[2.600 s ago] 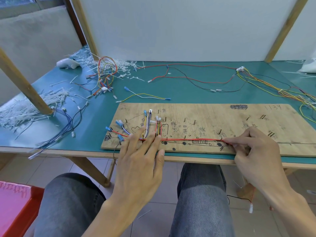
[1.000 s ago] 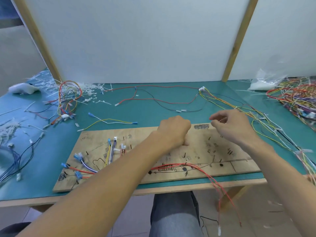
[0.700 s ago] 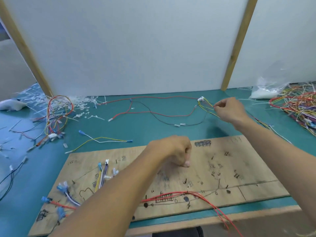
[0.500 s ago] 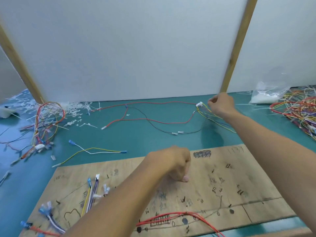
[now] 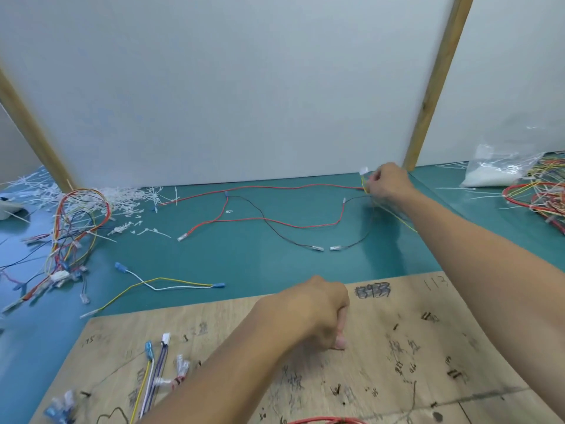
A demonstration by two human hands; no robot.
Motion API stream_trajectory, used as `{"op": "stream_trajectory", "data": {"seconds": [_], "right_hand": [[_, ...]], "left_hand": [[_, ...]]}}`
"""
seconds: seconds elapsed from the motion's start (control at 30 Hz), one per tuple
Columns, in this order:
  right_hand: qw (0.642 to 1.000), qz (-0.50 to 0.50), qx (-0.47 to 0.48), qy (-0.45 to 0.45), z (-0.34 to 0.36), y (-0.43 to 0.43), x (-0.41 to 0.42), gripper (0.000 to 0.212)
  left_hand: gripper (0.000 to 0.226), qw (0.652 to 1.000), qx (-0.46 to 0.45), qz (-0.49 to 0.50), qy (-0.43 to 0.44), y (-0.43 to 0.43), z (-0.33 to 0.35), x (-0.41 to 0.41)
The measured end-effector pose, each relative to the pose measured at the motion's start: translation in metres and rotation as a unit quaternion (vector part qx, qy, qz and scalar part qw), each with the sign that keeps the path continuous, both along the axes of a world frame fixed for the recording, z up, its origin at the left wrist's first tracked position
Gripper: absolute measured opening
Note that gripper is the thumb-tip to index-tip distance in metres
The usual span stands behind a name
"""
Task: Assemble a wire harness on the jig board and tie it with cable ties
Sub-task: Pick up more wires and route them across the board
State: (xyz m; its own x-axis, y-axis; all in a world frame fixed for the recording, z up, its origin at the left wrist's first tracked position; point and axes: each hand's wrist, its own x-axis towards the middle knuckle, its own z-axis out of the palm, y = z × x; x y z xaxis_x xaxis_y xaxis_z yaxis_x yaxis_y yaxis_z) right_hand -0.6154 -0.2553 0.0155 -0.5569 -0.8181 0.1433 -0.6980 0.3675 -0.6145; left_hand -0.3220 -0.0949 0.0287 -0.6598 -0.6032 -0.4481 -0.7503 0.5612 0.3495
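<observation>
Jig board [image 5: 232, 328] | inked "113" | right hand [image 5: 387, 187] pinches connector wires [image 5: 364, 180]

Open mat [image 5: 260, 264] between the jig board [image 5: 458, 316] and loose wires [image 5: 244, 219] gives passage; left tangle [image 5: 76, 228] and right tangle [image 5: 541, 197] hem it.

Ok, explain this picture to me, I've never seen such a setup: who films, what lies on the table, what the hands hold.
One camera, worn on a person's head, looks down at their two bare hands. The left hand, a fist holding nothing visible, rests on a wooden board with a few short wires laid on it. The right hand, at the back of the green table, pinches coloured wires beside a white plug. Around lie loose wires and white cable-tie scraps.
</observation>
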Motion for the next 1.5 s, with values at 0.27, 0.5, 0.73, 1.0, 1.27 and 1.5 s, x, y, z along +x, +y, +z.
{"op": "stream_trajectory", "data": {"seconds": [0.27,0.5,0.73,1.0,1.27,1.5], "right_hand": [[0.985,0.064,-0.161,-0.015,0.075,0.060,-0.015,0.008],[0.947,0.161,-0.104,0.257,0.113,0.133,0.030,0.012],[0.906,0.218,-0.101,0.349,0.107,0.219,0.091,0.022],[0.878,0.225,-0.147,0.397,0.100,0.299,0.130,0.024],[0.891,0.227,-0.153,0.361,0.095,0.340,0.132,0.047],[0.927,0.124,-0.151,0.321,0.056,0.369,0.096,0.039]], "left_hand": [[0.026,1.000,-0.017,-0.018,-0.006,-0.002,-0.002,0.000],[0.026,0.999,-0.028,-0.035,-0.012,-0.003,-0.001,0.002],[0.062,0.982,0.125,-0.001,0.144,0.003,0.051,0.017],[0.016,0.846,0.134,0.062,0.512,0.044,0.080,0.016],[0.018,0.840,0.103,0.053,0.529,0.080,0.083,0.019],[0.020,0.710,0.212,0.057,0.669,0.103,0.106,0.036]]}}
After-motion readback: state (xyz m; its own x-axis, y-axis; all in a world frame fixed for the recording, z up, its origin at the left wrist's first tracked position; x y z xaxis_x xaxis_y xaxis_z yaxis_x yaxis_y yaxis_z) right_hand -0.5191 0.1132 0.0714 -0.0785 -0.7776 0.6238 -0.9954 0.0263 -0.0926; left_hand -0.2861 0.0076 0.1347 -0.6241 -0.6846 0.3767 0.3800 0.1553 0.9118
